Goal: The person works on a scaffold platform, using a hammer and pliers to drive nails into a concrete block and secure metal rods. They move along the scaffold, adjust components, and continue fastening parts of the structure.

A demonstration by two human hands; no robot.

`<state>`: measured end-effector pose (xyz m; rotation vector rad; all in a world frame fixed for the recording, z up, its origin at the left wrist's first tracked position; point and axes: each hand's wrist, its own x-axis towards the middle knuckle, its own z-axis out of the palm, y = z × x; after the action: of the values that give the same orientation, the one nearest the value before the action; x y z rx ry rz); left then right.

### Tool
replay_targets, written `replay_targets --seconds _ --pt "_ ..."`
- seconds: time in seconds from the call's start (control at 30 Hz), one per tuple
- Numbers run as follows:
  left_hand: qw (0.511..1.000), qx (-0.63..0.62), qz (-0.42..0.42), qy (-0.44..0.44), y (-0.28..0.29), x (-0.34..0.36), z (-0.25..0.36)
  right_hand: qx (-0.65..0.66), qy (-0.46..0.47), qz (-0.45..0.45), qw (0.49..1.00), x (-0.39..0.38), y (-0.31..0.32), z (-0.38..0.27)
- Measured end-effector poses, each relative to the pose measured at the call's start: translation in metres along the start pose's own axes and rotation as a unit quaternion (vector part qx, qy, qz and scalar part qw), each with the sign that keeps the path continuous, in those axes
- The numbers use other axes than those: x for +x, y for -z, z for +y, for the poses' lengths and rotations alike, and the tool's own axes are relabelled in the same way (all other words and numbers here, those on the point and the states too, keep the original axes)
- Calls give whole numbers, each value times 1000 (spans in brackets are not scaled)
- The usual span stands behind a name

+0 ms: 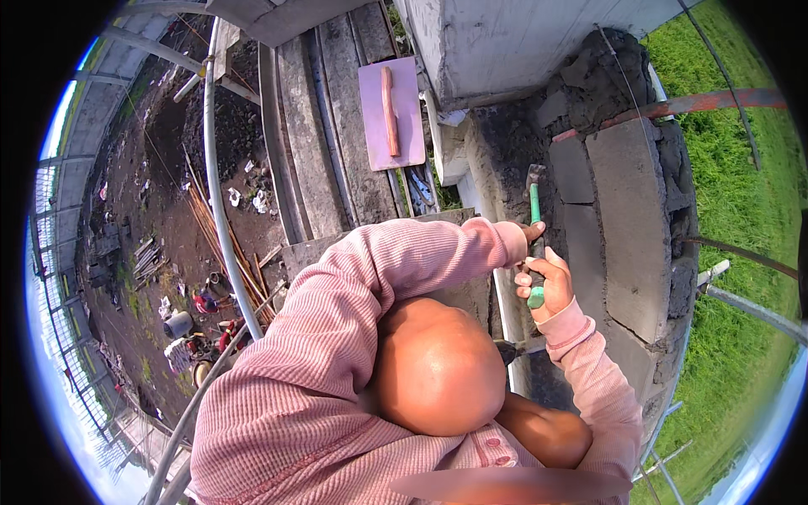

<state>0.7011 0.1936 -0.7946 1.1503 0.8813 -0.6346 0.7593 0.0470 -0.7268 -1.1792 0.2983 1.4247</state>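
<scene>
Pink ribbed sleeves (438, 252) frame our arms as we hold a slim hand tool with a green-and-black handle and a grey head (535, 206) above a dark, rough strip (498, 160), just beside a wall of large grey blocks (627, 227). Our left grip (534, 232), partly hidden, pinches the handle near its middle; our right grip (551, 282) curls around its lower part. Farther left, a flat lilac rectangular float with a reddish handle (407, 101) lies on weathered grey planks (296, 118).

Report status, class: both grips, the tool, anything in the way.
Right grip closed around green-handled tool. Left grip on it, closure unclear. Tool head beside grey blocks; no obvious obstruction.
</scene>
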Motion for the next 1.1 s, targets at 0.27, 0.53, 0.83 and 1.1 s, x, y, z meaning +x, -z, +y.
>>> replay_targets --seconds 0.27,0.53,0.83,1.1 --pt "985 -31 -162 47 156 -168 -245 -523 102 83 842 80 67 12" --pt "962 -92 -65 250 172 -212 -389 -743 174 120 635 94 154 24" --pt "886 -43 459 -44 307 20 -100 -769 114 158 609 74 176 26" --pt "802 -424 356 -223 344 126 -94 -843 50 145 516 57 136 -15"
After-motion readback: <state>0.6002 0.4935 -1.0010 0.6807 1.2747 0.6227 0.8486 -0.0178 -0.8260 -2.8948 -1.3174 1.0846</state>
